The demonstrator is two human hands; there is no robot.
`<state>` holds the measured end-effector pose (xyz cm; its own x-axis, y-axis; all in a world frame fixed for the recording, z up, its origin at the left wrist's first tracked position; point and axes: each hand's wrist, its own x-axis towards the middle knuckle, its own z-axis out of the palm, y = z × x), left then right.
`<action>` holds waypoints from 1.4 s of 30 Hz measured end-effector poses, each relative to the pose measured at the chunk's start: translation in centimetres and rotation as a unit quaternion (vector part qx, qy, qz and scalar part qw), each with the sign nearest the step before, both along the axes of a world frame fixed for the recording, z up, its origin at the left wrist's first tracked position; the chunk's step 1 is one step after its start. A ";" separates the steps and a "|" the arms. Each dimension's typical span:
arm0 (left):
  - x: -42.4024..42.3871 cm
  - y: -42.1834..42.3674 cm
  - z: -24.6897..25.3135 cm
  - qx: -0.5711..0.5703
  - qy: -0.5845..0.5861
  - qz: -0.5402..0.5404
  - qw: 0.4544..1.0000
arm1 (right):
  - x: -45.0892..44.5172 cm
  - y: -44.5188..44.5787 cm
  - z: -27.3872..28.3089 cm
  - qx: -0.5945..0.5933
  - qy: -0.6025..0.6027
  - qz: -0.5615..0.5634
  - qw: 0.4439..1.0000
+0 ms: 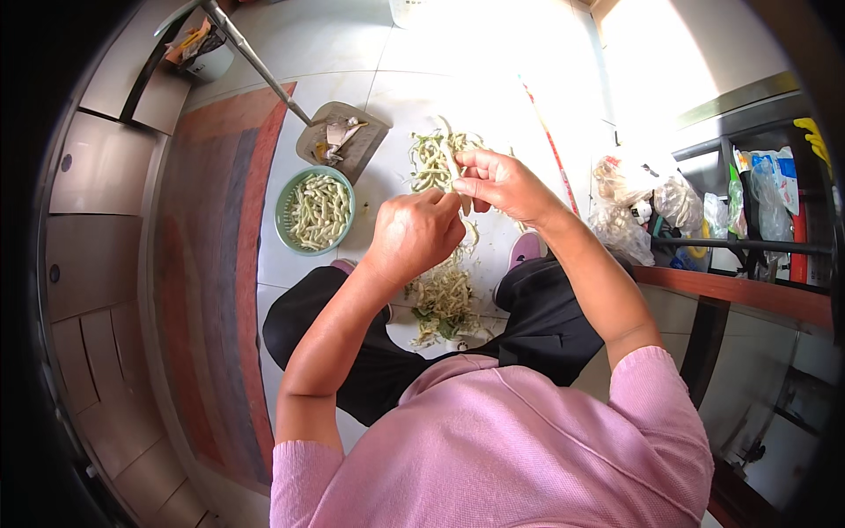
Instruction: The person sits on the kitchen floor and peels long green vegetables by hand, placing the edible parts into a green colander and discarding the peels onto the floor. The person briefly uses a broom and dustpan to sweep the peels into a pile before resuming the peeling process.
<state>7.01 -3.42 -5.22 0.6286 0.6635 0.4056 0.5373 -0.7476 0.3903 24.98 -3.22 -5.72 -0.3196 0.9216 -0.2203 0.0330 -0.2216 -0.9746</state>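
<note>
Above the tiled floor my two hands meet at one pale bean pod (451, 160). My right hand (500, 183) grips the pod between thumb and fingers. Its lower end lies at the curled fingers of my left hand (417, 231); whether these pinch the pod or only touch it is hard to tell. Behind the hands a heap of long bean pods (429, 158) lies on the floor. A green plastic basket (282, 218) at the left holds many shorter, pale green pods. Between my feet is a pile of peelings and leafy scraps (449, 300).
A dustpan (370, 135) with litter and a long metal handle (244, 49) stands behind the basket. A striped mat (228, 264) runs along the cabinets at left. At right are a red-and-white stick (553, 148), plastic bags (620, 231) and a black rack (746, 245).
</note>
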 end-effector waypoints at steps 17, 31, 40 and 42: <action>-6.0 5.1 3.7 -0.381 -0.411 0.191 0.806 | 2.7 0.1 1.8 -0.104 0.155 0.013 0.982; -2.9 2.8 1.8 -0.444 0.098 0.027 0.890 | 2.6 -0.1 1.5 -0.182 0.310 -0.013 0.933; -1.8 2.7 1.8 -0.322 -0.194 0.088 0.923 | 1.3 -0.9 1.6 -0.095 0.054 0.034 0.993; -1.7 2.3 2.0 -0.277 -0.155 0.059 0.946 | 1.0 -0.9 1.5 -0.101 0.058 0.044 0.992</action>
<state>5.28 -1.10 -3.26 0.4439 0.8870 0.1271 0.4000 -0.3231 0.8577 26.00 -4.12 -4.20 -0.4310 0.8301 -0.3537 -0.0496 -0.4131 -0.9093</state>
